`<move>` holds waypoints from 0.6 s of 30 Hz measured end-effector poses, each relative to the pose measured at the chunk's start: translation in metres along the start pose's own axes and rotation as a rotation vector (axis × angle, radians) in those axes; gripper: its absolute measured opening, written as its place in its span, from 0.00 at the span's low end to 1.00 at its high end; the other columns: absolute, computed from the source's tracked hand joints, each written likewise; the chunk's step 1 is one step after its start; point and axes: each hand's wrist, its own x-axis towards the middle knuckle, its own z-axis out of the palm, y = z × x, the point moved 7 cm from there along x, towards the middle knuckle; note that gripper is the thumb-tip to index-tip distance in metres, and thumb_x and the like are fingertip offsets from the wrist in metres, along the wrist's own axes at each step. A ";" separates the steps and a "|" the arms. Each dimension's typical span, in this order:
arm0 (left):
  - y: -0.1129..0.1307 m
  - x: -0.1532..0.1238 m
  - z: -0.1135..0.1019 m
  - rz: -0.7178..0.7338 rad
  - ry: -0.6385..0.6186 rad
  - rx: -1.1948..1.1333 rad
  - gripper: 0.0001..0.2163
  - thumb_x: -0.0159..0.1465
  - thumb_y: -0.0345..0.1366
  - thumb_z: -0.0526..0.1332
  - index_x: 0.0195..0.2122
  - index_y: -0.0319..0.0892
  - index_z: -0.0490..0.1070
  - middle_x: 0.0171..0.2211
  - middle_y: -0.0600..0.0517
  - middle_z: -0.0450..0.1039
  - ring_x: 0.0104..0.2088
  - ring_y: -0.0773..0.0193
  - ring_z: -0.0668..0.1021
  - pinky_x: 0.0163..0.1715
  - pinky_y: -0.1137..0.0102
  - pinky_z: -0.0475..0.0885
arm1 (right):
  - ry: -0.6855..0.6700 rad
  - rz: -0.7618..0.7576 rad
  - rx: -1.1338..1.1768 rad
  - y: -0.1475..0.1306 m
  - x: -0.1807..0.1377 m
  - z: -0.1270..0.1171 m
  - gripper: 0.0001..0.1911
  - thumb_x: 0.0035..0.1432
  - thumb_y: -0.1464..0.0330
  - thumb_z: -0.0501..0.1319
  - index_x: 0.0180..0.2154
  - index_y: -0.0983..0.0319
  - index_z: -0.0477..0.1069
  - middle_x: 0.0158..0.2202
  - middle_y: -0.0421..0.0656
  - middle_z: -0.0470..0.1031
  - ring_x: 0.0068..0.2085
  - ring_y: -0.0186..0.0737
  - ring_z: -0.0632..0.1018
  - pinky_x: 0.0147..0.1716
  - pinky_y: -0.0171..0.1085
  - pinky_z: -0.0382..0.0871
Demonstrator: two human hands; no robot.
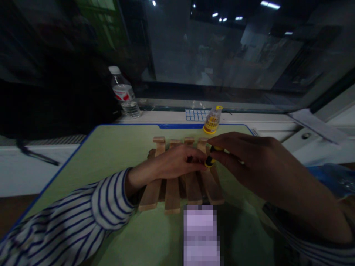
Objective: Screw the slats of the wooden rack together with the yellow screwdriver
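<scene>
A wooden slatted piece (172, 195) lies on the green table, made of several light-brown slats side by side. Across its middle rests my left hand (180, 159), thumb and forefinger closed together near the right-hand slat; what they pinch, if anything, is too small to tell. My right hand (244, 159) grips a short yellow-and-black screwdriver (210, 161) from above, its fingers wrapped around the handle. The screwdriver's lower end meets my left fingertips over the right-hand slat, and its tip is hidden.
Behind the slats stands a clear bottle with yellow cap and base (213, 120). A water bottle (125, 94) is on the sill at the left, beside a dark window. A phone with a blurred screen (201, 234) lies at the front. Blue plastic (332, 179) shows at the right.
</scene>
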 end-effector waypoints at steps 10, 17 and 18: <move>0.002 0.000 -0.002 0.079 0.043 0.011 0.04 0.63 0.31 0.61 0.38 0.41 0.74 0.35 0.56 0.78 0.34 0.70 0.77 0.33 0.77 0.67 | 0.011 -0.006 0.111 -0.001 0.006 0.004 0.13 0.65 0.66 0.54 0.50 0.59 0.68 0.46 0.40 0.79 0.41 0.40 0.80 0.37 0.38 0.73; 0.003 0.000 -0.001 0.098 0.042 0.082 0.04 0.64 0.32 0.61 0.39 0.41 0.74 0.35 0.55 0.77 0.35 0.68 0.77 0.35 0.74 0.67 | 0.054 -0.043 0.212 0.003 0.003 0.001 0.13 0.65 0.71 0.54 0.50 0.57 0.68 0.49 0.37 0.78 0.44 0.31 0.79 0.42 0.30 0.70; 0.004 -0.001 -0.002 0.094 0.052 0.083 0.04 0.64 0.32 0.61 0.38 0.41 0.74 0.34 0.55 0.77 0.35 0.68 0.77 0.35 0.74 0.67 | 0.055 -0.045 0.218 0.003 0.003 0.001 0.13 0.65 0.71 0.54 0.50 0.57 0.69 0.49 0.37 0.78 0.45 0.31 0.79 0.43 0.30 0.70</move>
